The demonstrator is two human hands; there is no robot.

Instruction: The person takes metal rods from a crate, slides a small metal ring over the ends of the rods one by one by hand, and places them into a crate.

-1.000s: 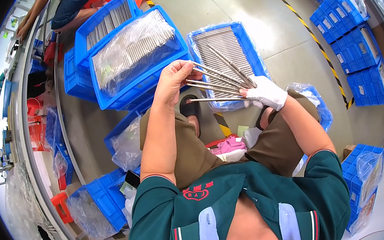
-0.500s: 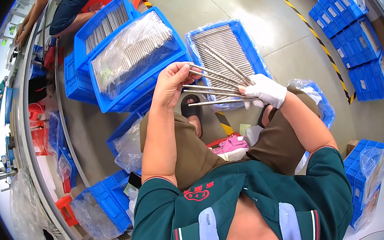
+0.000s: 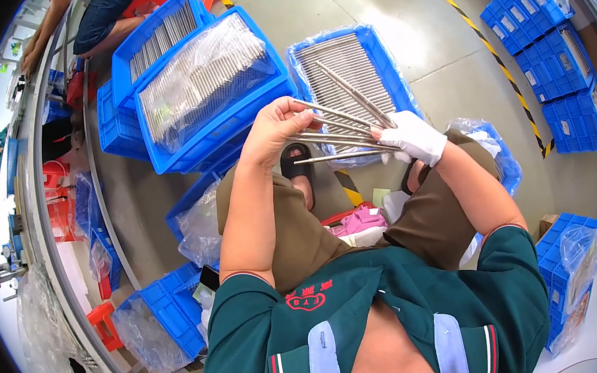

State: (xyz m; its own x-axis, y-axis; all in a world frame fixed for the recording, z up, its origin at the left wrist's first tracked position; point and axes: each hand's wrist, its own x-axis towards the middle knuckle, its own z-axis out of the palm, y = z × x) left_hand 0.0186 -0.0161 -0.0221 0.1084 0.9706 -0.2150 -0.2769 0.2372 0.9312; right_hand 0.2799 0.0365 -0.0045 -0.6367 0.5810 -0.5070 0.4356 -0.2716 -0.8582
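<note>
A fan of several thin metal rods [image 3: 340,131] spreads between my hands, above my knees. My right hand [image 3: 411,138], in a white glove, is closed round their gathered right ends. The bare left hand [image 3: 279,128] pinches the far end of one or more rods between thumb and fingers; exactly how many is hidden. Two rods point up and away, and the lowest lies nearly level, clear of the left fingers. Just beyond the hands, a blue crate [image 3: 396,76] lined with clear plastic holds rows of similar rods.
Stacked blue crates [image 3: 233,131] with plastic-covered rods stand at the left. More blue crates [image 3: 575,122] stand beyond the yellow-black floor tape [image 3: 482,40]. A metal-framed bench [image 3: 81,314] runs along the left. Pink cloth [image 3: 361,220] lies between my legs. Another person's arm [image 3: 46,35] reaches in at the far left.
My left hand has shifted slightly right along the fan, its fingers nearer the middle rods. The right hand keeps its hold in almost the same place.
</note>
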